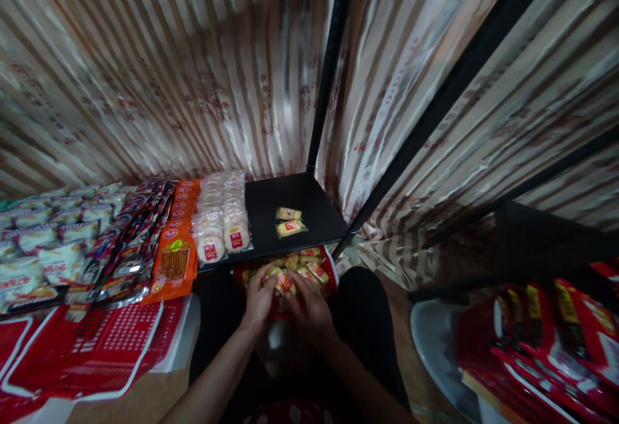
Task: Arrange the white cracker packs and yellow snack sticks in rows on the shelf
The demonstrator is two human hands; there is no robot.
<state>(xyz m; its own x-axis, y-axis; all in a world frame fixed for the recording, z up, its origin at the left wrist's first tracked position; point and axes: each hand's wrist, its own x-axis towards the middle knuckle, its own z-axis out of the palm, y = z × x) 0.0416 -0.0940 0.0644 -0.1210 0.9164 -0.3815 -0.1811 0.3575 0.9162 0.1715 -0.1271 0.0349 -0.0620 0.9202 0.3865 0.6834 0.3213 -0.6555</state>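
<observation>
A small yellow clear-wrapped snack pack sits between my two hands, above a red basket between my knees. My left hand grips it from the left, thumb and fingers closed. From the right, my right hand closes its fingertips on the same pack. More yellow snack packs fill the basket behind my fingers. Two similar packs lie one behind the other on the black shelf, just beyond the basket.
Left along the shelf stand rows of round rice crackers, orange snack bags, dark packets and white packets. Red baskets sit below. Black posts rise at the shelf's corner. Red packages are at right.
</observation>
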